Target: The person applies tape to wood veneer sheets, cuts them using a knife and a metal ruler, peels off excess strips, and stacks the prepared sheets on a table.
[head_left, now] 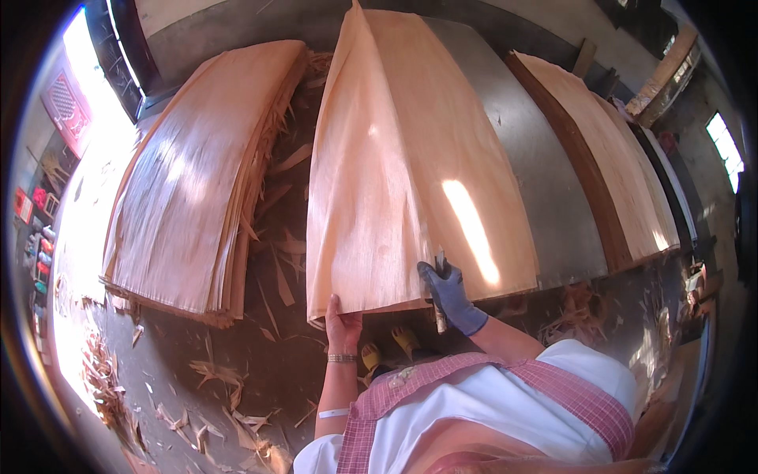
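A thin, pale sheet of wood veneer lies in front of me, with a raised fold running along its length. My left hand, bare with a band at the wrist, pinches its near left corner, thumb on top. At the near edge, my right hand wears a blue-grey glove. Its fingers are closed round a narrow, stick-like tool that shows above and below the fist; its exact kind is unclear. Smooth veneer spreads to the right of the fold, crossed by a bright streak of sunlight.
A thick stack of veneer sheets with ragged edges stands on the left. Right of my sheet is a grey flat surface, then another veneer stack. Wood scraps litter the floor. A bright doorway opens at far left.
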{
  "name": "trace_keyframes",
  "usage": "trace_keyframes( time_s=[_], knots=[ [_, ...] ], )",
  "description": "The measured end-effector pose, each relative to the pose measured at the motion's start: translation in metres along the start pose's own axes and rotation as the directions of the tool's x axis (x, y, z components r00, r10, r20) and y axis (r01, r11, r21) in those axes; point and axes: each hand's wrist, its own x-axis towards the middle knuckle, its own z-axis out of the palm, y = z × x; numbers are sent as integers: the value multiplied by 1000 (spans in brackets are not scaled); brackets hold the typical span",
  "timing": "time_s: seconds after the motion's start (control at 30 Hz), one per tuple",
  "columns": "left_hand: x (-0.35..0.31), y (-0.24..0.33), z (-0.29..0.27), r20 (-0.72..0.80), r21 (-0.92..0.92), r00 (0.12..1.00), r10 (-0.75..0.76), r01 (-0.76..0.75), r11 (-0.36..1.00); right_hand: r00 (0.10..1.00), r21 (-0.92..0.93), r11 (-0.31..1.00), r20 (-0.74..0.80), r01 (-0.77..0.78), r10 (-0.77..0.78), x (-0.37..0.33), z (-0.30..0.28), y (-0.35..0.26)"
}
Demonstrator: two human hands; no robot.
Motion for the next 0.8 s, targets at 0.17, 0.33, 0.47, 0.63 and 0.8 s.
trace_keyframes(
  time_s=[0.17,0.33,0.47,0.63,0.8],
  knots=[
    [-17,8,22,120,48,992,48,-54,997,984,176,970,93,-167,153,-8,-4,-49],
    [-44,-15,61,222,127,973,67,-97,987,989,206,967,46,-149,143,2,-51,-80],
    [-65,-61,58,291,347,956,23,-128,929,986,317,934,28,-164,164,6,-119,-94],
    [-105,-128,23,265,58,964,36,-53,997,987,262,956,-52,-133,151,20,-288,-4],
    [-142,-180,-24,120,128,957,265,-279,952,959,257,927,-2,-272,282,-12,-467,62]
  ],
)
